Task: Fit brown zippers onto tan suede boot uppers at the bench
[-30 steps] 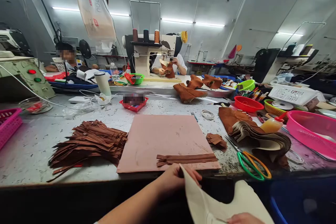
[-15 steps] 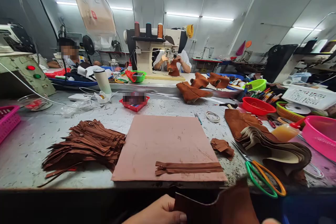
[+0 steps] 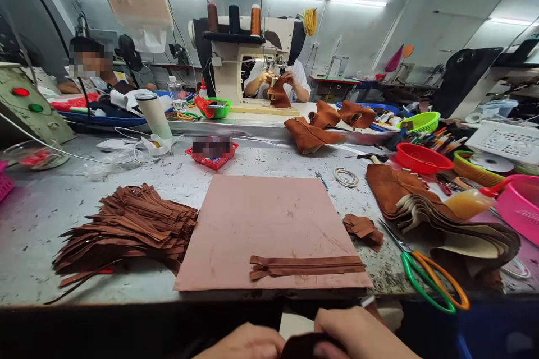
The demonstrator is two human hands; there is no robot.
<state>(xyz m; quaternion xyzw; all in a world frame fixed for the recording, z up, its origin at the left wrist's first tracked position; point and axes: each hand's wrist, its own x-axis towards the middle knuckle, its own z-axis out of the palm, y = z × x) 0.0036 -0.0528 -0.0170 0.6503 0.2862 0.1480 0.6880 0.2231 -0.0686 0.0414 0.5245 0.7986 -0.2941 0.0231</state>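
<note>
At the bottom edge, below the table's front, my left hand (image 3: 248, 342) and my right hand (image 3: 357, 331) are close together, both closed on a dark brown leather piece (image 3: 305, 345). A pale face of material shows between them. Just beyond, a pinkish board (image 3: 269, 219) lies on the table, with a brown zipper (image 3: 307, 266) flat along its near edge. Left of the board is a heap of brown zippers (image 3: 130, 230). Small brown scraps (image 3: 364, 230) lie to its right.
Scissors with green and orange handles (image 3: 433, 280) overhang the front edge at right, beside stacked brown leather pieces (image 3: 446, 219). A red basket (image 3: 214, 158) sits behind the board. Across the table, a person works at a sewing machine (image 3: 229, 67); another person sits at far left.
My right hand has come in from the lower right towards my left hand. The leather piece has dropped lower and is gathered between both hands. The view has shifted slightly.
</note>
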